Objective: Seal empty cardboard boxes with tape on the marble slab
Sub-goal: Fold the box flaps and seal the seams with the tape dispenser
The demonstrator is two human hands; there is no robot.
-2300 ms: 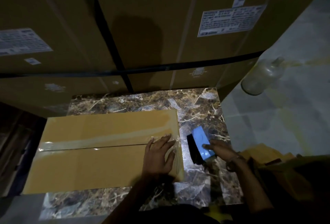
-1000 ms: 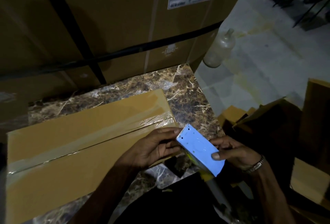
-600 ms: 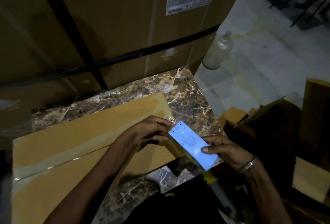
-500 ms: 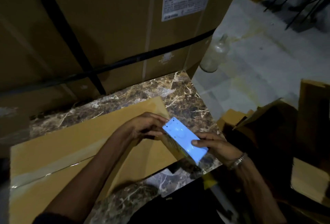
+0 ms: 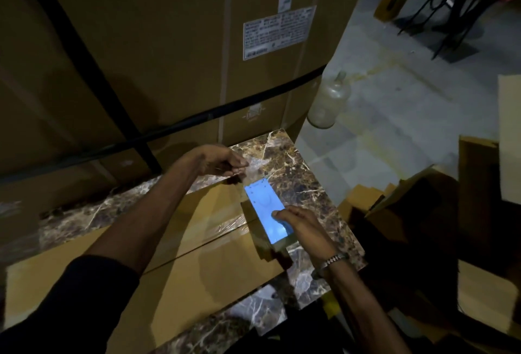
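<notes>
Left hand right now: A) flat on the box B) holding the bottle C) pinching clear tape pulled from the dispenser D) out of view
C: the left hand pinches clear tape stretched up from the blue dispenser, which the right hand holds over the box.

Large strapped cartons [image 5: 169, 57] wall the slab's [image 5: 307, 184] far side, right edge open, glass bottle [image 5: 328, 104] beyond

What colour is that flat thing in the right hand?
Light blue: the flat rectangular tape dispenser glows brightly, seen in the head view.
</notes>
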